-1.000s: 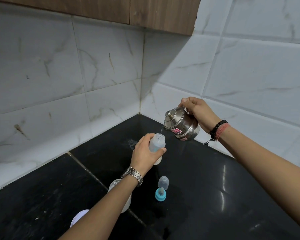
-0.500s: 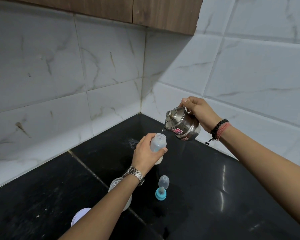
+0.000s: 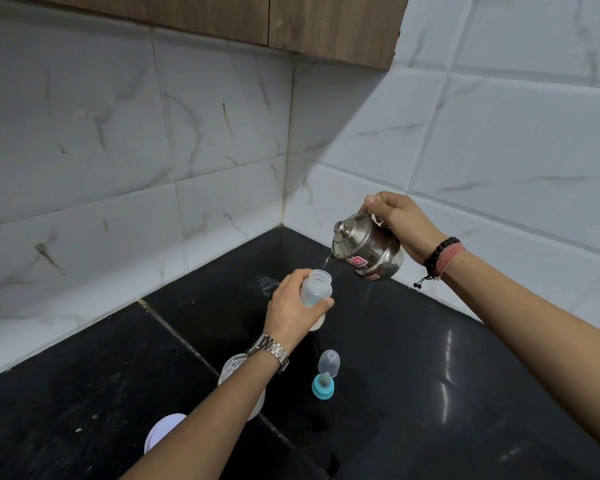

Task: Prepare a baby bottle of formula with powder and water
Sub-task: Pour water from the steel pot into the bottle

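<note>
My left hand grips a translucent baby bottle, held upright above the black counter with its mouth uncovered. My right hand holds a small steel kettle by its handle, tilted left, spout just above the bottle mouth. A thin stream of water runs from the spout into the bottle. On the counter below lie a blue teat ring and a clear cap. Partly hidden under my left forearm is a clear powder jar, with its white lid beside it.
The black stone counter meets white marble-look tiled walls in a corner behind the kettle. Wooden cabinets hang overhead. A small wet patch lies on the counter near the corner.
The kettle has lifted and moved slightly right while still tilted. The bottle stays almost in the same place in my left hand. Water keeps running.
</note>
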